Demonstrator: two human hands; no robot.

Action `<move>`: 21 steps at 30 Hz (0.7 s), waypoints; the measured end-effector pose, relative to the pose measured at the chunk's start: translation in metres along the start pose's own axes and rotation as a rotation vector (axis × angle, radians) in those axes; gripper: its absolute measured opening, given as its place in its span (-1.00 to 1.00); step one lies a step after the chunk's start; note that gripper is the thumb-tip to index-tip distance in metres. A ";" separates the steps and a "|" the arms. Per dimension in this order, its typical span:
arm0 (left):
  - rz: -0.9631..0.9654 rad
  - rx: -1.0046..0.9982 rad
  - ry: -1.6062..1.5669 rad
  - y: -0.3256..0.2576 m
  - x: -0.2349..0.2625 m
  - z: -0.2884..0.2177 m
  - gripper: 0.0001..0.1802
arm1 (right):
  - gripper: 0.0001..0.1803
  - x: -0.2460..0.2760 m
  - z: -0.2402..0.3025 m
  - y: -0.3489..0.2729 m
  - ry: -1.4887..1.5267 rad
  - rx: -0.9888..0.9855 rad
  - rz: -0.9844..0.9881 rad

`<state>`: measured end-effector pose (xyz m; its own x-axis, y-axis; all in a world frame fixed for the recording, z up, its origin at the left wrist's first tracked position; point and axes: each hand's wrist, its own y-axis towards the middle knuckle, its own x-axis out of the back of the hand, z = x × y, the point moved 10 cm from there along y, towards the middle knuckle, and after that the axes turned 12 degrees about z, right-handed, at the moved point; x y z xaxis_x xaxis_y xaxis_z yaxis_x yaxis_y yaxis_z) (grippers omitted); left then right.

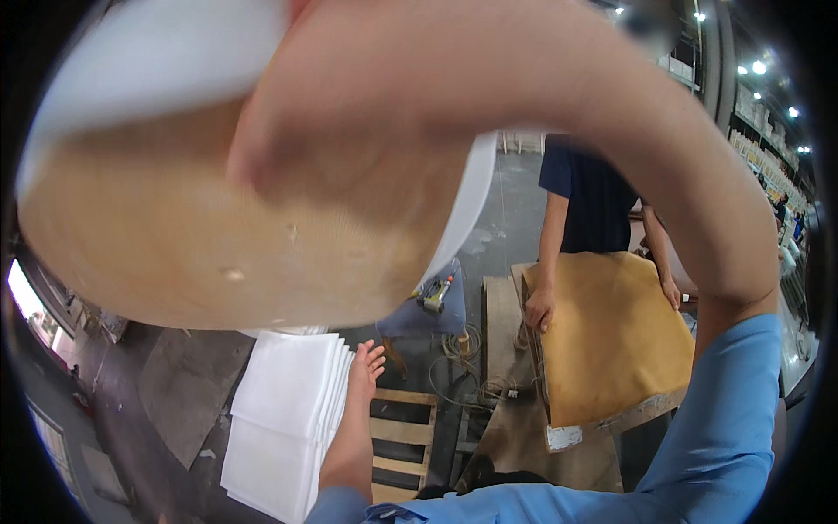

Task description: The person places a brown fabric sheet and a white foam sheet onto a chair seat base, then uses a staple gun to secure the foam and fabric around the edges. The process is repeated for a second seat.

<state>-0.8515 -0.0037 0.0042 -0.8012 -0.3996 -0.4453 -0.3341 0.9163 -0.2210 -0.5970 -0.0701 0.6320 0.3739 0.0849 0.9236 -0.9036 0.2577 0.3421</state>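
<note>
A large tan plywood panel [201, 253] with a rounded edge fills the upper left, close up and partly blurred. White soft-looking material [166, 61] lies along its upper side and shows again past its right edge. My right arm arches over from the right, and my right hand [340, 87] grips the panel, thumb against the wood; the other fingertips cannot be made out. Lower down, my left hand [368, 361] is open with its fingers apart and holds nothing. It is beside a stack of folded white sheets [279, 410].
Across to the right, a person in a dark shirt [585, 201] rests both hands on a tan-covered board [611, 332] on a bench. A tool [434, 295] lies on a blue-grey padded stool [436, 319]. Coiled hose [463, 345] and a slatted wooden pallet [401, 432] are nearby.
</note>
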 end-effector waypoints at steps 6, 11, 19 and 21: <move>0.155 -0.324 -0.289 0.024 -0.059 -0.096 -0.26 | -0.37 0.082 -0.054 -0.062 0.645 0.371 -0.321; 0.368 -0.517 -0.649 -0.061 -0.082 -0.113 -0.20 | -0.40 0.056 -0.156 -0.097 0.780 0.121 -0.406; 0.282 -0.407 -0.252 -0.196 -0.141 0.003 -0.13 | -0.59 -0.063 -0.234 -0.246 0.737 -0.547 -0.319; 0.394 -0.245 -0.436 -0.197 -0.179 0.056 -0.16 | -0.62 -0.088 -0.246 -0.282 0.670 -0.633 -0.304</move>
<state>-0.6142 -0.1142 0.0784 -0.6284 0.0417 -0.7767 -0.2001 0.9563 0.2133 -0.3242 0.0864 0.4115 0.7917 0.4092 0.4537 -0.5422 0.8129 0.2129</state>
